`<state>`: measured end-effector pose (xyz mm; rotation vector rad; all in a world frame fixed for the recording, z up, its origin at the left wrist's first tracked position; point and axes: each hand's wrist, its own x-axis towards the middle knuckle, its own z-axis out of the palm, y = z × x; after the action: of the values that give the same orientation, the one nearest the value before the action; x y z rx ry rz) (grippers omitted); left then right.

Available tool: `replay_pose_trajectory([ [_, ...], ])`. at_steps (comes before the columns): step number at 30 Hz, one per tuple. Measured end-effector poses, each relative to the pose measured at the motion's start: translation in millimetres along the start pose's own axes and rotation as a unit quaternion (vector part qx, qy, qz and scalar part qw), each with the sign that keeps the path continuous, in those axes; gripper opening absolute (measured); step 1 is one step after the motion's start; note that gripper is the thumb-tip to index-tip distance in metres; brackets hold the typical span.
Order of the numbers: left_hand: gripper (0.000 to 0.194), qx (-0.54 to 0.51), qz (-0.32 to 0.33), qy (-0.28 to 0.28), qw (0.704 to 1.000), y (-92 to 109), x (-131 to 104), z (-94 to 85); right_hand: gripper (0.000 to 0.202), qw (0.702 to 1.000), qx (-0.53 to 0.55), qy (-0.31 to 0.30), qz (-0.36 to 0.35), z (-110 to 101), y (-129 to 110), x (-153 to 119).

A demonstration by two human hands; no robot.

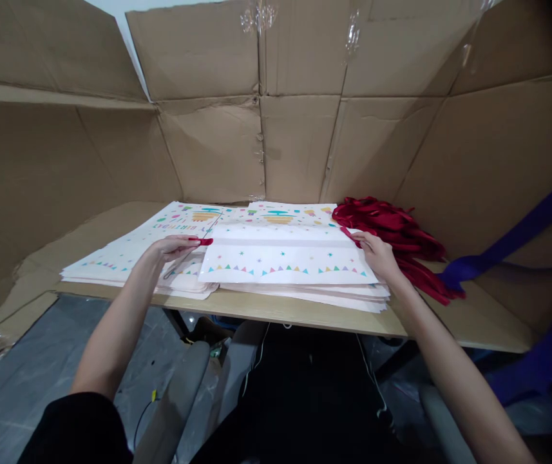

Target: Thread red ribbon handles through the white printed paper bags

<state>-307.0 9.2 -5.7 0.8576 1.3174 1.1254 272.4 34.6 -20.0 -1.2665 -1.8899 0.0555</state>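
Note:
A white printed sheet [285, 258] with stars and coloured bunting lies on a stack of similar sheets, its upper part folded over. A red ribbon sticks out at both ends of the fold, and the sheet covers its middle. My left hand [176, 246] pinches the ribbon's left end beside the sheet's left edge. At the right edge my right hand [375, 251] is closed on the ribbon's other end. A thin metal rod [181, 261] lies near my left hand, on printed sheets [125, 254] to the left.
Red ribbons [386, 225] lie heaped at the back right of the wooden table [266, 309]. Blue ribbon [512, 245] hangs at the far right. Cardboard walls [299, 142] stand behind and on both sides. Chair armrests [179, 393] are below the table's front edge.

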Motion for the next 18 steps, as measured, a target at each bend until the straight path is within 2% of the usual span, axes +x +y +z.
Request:
replay_pose_trajectory([
  [7,0.023,-0.088,-0.061,0.057,0.993,8.2,-19.7,7.4,0.034,0.998,0.06,-0.015,0.011,-1.3,2.2,2.6],
  [13,0.028,-0.07,-0.049,0.088,0.992,14.0,-27.0,15.5,0.036,0.994,0.105,-0.018,0.033,-0.8,3.9,3.5],
  [18,0.027,-0.022,-0.035,0.097,0.994,14.8,-19.0,10.7,0.041,0.986,0.157,0.002,0.049,2.3,2.2,3.8],
])
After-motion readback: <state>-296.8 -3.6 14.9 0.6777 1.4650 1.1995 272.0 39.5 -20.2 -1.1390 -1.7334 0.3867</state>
